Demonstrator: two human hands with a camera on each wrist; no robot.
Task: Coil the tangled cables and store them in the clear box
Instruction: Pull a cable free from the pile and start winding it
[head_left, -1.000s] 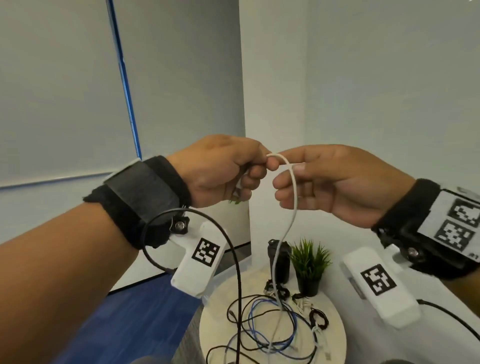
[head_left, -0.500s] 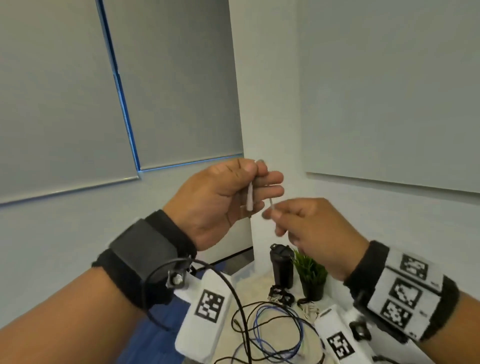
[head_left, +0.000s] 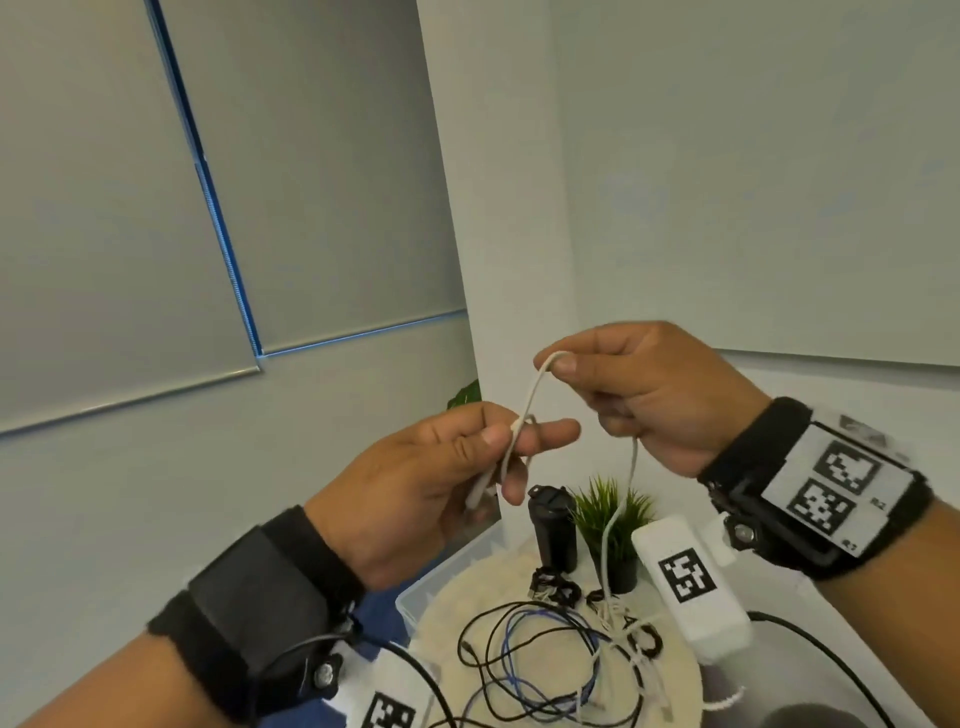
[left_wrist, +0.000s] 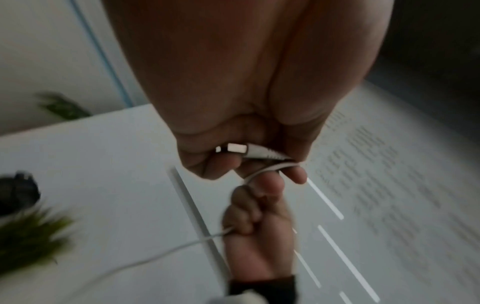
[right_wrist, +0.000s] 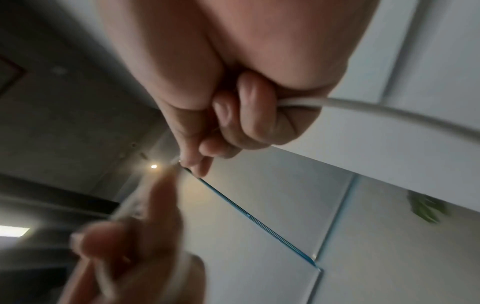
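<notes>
Left hand (head_left: 415, 483) pinches the white cable (head_left: 524, 410) at its connector end; right hand (head_left: 654, 395) pinches it higher, forming a loop in the air above the round table (head_left: 447, 618). The tail hangs into the tangle below. Likely light, limp and slick: grip near the plug, feed short loops.

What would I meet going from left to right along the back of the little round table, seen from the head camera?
Clear box → black bottle → small green plant → white wrist device hanging in front.
</notes>
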